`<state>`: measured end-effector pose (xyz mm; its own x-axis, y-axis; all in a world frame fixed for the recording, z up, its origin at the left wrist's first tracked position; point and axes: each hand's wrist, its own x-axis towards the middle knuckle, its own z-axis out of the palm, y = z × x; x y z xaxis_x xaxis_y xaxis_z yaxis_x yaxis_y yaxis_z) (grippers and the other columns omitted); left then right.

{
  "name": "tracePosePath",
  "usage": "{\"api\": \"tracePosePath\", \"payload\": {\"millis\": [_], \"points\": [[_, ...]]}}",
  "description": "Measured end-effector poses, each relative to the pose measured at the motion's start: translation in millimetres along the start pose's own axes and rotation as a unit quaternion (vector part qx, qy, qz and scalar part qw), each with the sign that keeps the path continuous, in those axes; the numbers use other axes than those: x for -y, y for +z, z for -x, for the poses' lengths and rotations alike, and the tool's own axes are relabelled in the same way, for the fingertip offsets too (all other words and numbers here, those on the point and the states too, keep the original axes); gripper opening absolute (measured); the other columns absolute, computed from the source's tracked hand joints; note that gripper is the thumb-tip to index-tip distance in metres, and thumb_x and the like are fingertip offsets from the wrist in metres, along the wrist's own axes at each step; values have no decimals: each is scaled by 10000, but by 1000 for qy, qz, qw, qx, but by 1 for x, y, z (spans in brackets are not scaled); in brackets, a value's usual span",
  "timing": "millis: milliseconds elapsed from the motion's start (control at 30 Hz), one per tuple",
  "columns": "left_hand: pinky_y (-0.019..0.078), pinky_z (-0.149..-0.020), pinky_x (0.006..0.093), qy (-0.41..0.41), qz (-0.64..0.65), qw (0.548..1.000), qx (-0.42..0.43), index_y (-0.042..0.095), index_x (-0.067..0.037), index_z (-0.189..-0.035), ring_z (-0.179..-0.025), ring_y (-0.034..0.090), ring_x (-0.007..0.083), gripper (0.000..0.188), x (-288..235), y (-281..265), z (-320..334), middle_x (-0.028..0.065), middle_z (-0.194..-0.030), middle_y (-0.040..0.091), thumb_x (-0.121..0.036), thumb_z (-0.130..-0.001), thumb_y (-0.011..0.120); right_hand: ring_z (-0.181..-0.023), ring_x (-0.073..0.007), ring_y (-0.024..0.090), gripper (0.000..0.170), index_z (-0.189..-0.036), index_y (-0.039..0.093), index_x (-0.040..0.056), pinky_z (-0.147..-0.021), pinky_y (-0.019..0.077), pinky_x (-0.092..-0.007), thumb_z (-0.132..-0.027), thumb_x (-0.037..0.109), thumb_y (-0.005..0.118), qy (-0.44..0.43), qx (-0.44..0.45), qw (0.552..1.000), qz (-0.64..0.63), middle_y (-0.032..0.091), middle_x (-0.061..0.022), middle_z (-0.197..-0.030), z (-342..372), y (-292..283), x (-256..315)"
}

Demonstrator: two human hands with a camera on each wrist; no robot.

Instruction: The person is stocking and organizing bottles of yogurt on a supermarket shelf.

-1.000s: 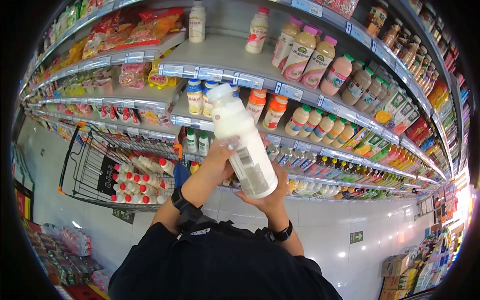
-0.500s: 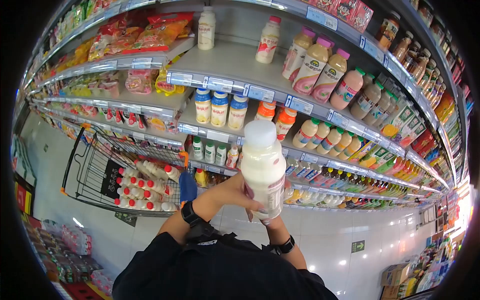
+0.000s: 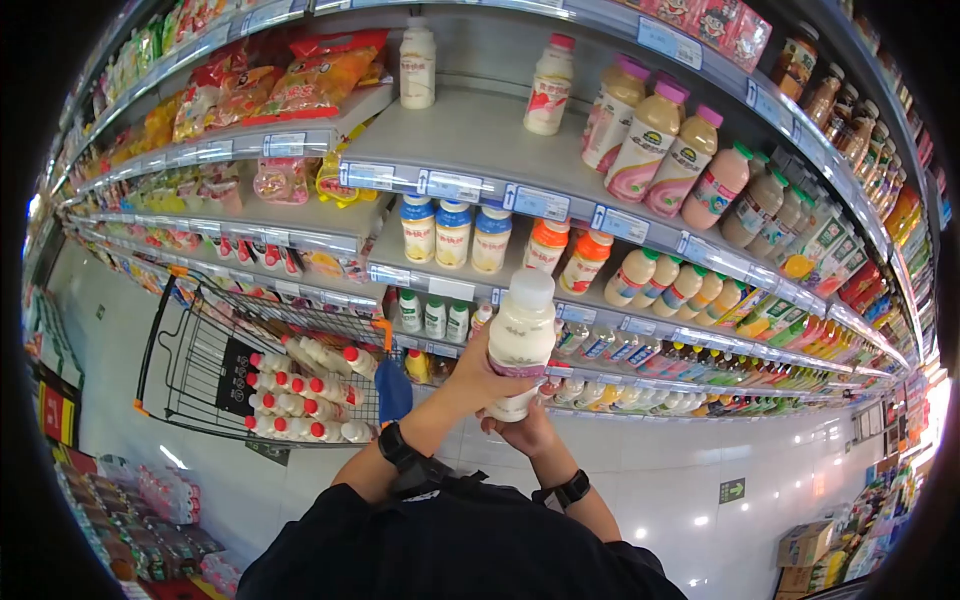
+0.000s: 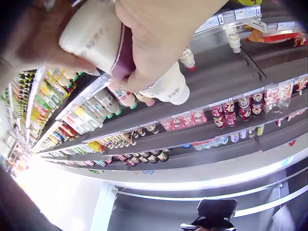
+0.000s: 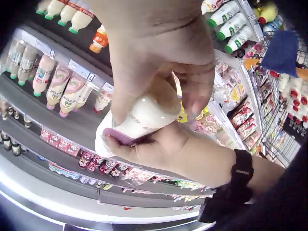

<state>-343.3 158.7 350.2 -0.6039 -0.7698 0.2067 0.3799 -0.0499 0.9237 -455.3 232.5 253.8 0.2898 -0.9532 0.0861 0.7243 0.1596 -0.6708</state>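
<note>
A large white bottle with a white cap and a purple band (image 3: 522, 335) stands nearly upright before the chest. My left hand (image 3: 482, 378) grips it round the middle, thumb across the front. Under and beside its base is my right hand (image 3: 525, 428), fingers bent against the lower part. In the left wrist view the bottle (image 4: 98, 38) shows behind the left fingers (image 4: 154, 43). The right wrist view shows the bottle's base (image 5: 159, 103) between the right hand (image 5: 159, 53) and the left hand (image 5: 163, 144).
Shelves of bottled drinks (image 3: 640, 150) run across the front, with a grey shelf board (image 3: 460, 140) holding a few white bottles. At the left stands a wire shopping cart (image 3: 190, 400) holding several red-capped bottles (image 3: 300, 384). Bagged snacks (image 3: 330, 75) lie on the upper left shelf.
The bottle has gone from leaning left with its base near the camera to nearly upright, lower and farther away. Both hands moved with it, and the view has shifted slightly.
</note>
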Motion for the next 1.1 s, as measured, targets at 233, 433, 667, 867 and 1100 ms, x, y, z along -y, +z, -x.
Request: {"api": "tracePosePath", "payload": {"millis": [233,433,667,867,1100], "points": [[423,-876,334,16,-171,984,-45,408,-29,-1193,-1019,530,176,733,8,-36,-10,90,-1092,552,-92,-564,778,-1016,-171,526,589,-1181,445,24,-830,457,-322,-704,211,737,-91,-140,934,315,524,-88,-1133,-34,11,-4],[427,-879,345,33,-251,967,-9,402,-24,-1189,-1029,549,235,766,-12,-63,-16,135,-1094,559,-183,-555,801,-1075,-191,507,589,-1167,482,10,-900,423,-337,-665,152,756,-122,-142,858,478,507,-112,-1191,-70,15,-7],[441,-847,399,34,-344,938,20,423,-6,-1183,-982,558,351,791,-40,-108,-22,209,-1073,549,-340,-570,794,-1069,-214,524,703,-1187,462,35,-889,436,-350,-595,189,809,-148,-79,895,413,529,-102,-1171,-118,19,-6],[418,-860,416,135,-352,926,-14,434,-15,-1170,-1001,524,349,811,-64,-151,-34,191,-1088,519,-372,-547,812,-980,-263,588,594,-1064,565,40,-841,463,-349,-574,293,784,-189,2,796,576,608,-133,-1042,-173,57,33],[371,-889,422,331,-518,789,-12,446,-8,-1149,-1024,487,361,774,-142,-162,-85,180,-1121,500,-308,-533,806,-927,-285,613,723,-1125,509,22,-756,503,-364,-530,311,802,-304,-51,638,706,590,-168,-1052,-233,96,94]]}}
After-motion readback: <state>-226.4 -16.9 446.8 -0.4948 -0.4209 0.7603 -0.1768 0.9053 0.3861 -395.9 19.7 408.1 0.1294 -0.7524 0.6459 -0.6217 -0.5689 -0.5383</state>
